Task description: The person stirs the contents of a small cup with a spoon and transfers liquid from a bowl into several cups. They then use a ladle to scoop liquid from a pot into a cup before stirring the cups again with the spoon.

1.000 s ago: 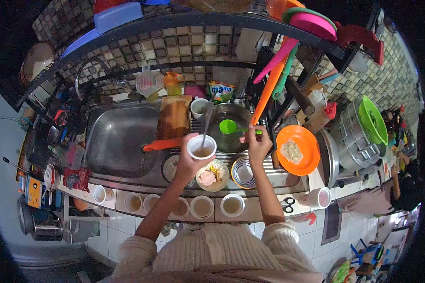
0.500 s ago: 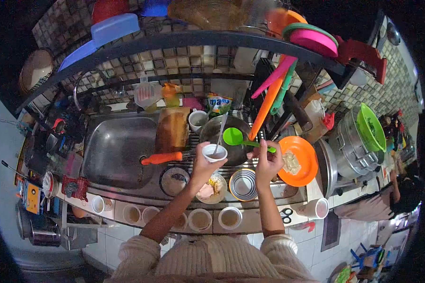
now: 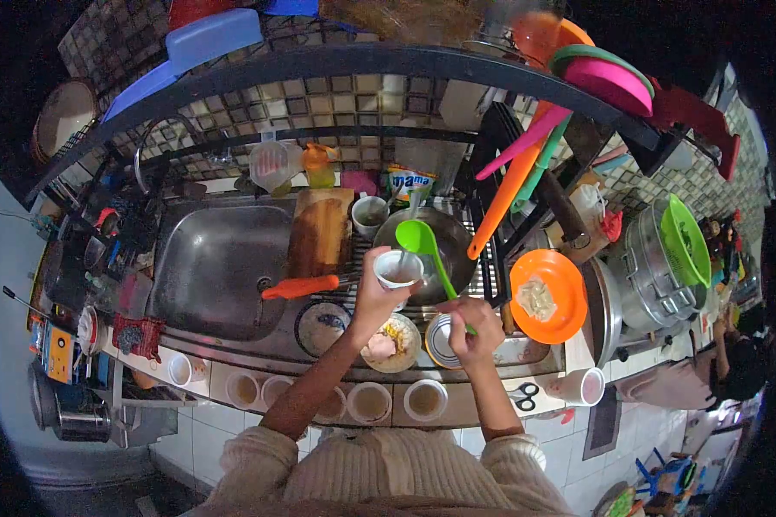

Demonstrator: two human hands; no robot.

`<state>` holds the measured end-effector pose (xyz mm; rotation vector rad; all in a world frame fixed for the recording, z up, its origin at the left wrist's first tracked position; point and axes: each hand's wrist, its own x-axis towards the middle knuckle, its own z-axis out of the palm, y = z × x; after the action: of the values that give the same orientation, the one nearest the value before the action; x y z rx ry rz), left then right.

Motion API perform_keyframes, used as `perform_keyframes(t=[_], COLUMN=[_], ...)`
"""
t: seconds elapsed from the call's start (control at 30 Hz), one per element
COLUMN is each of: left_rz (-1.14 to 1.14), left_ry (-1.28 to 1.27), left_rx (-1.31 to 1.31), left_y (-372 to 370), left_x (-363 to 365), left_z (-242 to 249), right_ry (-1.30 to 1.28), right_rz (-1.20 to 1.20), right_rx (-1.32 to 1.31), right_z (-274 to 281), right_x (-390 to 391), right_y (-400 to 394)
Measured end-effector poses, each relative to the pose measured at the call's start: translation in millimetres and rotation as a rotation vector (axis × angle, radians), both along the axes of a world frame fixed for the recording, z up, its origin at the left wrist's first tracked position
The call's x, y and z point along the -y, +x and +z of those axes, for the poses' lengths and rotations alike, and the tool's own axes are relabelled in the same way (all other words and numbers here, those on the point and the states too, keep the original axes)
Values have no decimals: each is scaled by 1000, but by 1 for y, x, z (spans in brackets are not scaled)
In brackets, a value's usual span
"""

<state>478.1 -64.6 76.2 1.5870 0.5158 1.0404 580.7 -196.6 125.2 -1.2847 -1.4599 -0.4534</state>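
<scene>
The view is a strong fisheye: straight lines bow, and black vignette fills the corners. Light is dim and uneven, brightest on the steel sink [image 3: 220, 258], which carries soft glare. Above the sink the shelf is dark and smeared; edges blur, colours oversaturate.

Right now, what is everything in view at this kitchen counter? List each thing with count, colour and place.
Sink: one, steel, left of centre.
Cutting board: one, wooden, beside the sink.
Pot: one, steel, on the drain rack.
Ladle: one, green, over the pot.
Cup: one, white, held above the rack.
Counter cups: about six, white, along the front edge.
Plate: one, orange, holding food, right of the pot.
Scissors: one pair, front edge.
Steamer: one, steel, far right.
Left hand: holds the cup.
Right hand: grips the ladle handle.
</scene>
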Motion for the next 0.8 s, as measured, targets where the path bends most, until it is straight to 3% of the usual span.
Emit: perform_keyframes(t=[0.1, 0.13, 0.2, 0.23, 0.27, 0.33, 0.4, 0.47, 0.53, 0.6, 0.73, 0.8], left_rz=[30, 31, 30, 72, 114, 121, 128, 144, 154, 165, 204, 194], left_ry=[-62, -81, -101, -51, -2, 17, 40, 109, 107, 103, 88, 114], left_rx=[10, 19, 28, 14, 1, 16, 30, 37, 35, 33, -5, -1], left_y=[-3, -4, -6, -7, -7, -9, -11, -15, -18, -22, -28, -30], left_x=[2, 3, 2, 1, 1, 1, 1, 2, 3, 3, 1, -4], left_z=[0, 2, 2, 2, 1, 1, 3, 10, 15, 14, 10, 1], right_ry=[223, 222, 216, 174, 174, -125, -138, -327, -317, -384, -200, -201], right_rz=[-23, -21, 9, 10, 8, -224, -190, -237, -208, -153, -51, -41], right_rx=[-319, -318, -745, -813, -814, -408, -465, -328, -381, -595, -949, -980], right_z=[-9, -14, -21, -23, -28, -41, -52, -67, -68, -66, -57, -48], right_x=[-3, -6, -11, -15, -19, -28, -35, -38, -40, -38, -35, -33], right_y=[4, 4, 4, 7, 13, 27, 29, 36, 33, 30, 25, 23])
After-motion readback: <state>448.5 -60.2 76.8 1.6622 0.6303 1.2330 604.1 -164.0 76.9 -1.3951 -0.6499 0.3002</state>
